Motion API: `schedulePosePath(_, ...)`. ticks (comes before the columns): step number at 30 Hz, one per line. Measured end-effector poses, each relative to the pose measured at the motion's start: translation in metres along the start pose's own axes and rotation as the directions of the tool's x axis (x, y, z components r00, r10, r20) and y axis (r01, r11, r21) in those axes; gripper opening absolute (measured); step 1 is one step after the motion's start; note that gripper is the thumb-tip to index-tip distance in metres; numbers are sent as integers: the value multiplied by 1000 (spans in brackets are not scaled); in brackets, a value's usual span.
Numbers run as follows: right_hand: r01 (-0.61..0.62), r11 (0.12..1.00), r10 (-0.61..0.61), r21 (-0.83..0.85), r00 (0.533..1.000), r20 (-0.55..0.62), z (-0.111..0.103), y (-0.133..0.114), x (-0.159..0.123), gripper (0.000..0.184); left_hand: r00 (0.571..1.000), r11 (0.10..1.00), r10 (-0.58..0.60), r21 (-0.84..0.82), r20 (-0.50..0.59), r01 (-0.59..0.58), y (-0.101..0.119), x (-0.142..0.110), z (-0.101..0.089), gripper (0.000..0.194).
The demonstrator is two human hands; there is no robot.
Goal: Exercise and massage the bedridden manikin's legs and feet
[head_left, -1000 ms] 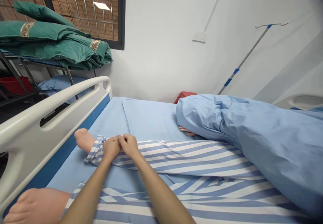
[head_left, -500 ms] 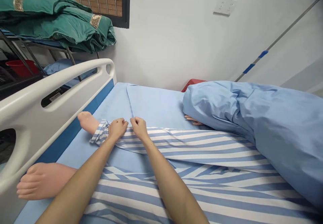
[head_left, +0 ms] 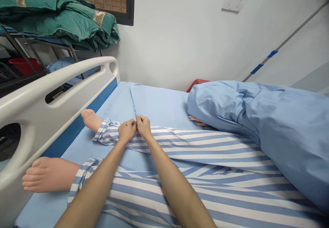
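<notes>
Over the far striped trouser leg of a manikin lying on the bed, both my hands are close together, thumbs inward. My left hand is closed, its knuckles up, nearer the manikin's far foot. Right beside it, almost touching, is my right hand, also closed. A crease in the light blue bed sheet runs from the far edge to my right fingertips. What the fingers pinch, trouser cloth or sheet, is hidden beneath them. My forearms pass over the near striped trouser leg.
The near foot lies by the white footboard. A blue quilt covers the manikin's upper part, with fingertips showing under it. A green folded quilt sits on a rack at left. Behind stands a white wall.
My left hand has shifted right along the trouser leg, up to my right hand, which stays near the same spot. The view has moved slightly, and the near trouser cuff now shows.
</notes>
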State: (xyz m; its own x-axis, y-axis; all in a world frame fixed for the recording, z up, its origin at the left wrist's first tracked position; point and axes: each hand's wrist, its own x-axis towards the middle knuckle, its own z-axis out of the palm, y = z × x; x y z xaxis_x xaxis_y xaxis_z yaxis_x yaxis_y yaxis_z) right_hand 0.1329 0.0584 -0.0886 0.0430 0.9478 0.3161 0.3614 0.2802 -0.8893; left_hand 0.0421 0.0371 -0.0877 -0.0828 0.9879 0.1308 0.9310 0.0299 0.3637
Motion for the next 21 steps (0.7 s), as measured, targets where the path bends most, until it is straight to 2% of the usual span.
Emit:
schedulePosePath(5,10,998,-5,-61,997,78,-12,-7,6,36,1000,1000,-4,22,-22,4,2,-1,0,33)
schedulePosePath(11,77,986,-74,-149,997,25,-41,2,-4,38,996,1000,15,23,-84,-13,-1,-2,9,34)
schedulePosePath(17,42,987,-46,-153,999,-26,-40,8,-9,38,993,999,47,17,-110,-46,-2,-2,12,32)
schedulePosePath(21,40,992,-43,-122,999,-18,-40,8,-9,39,994,998,52,-36,-95,-56,-3,-6,8,31)
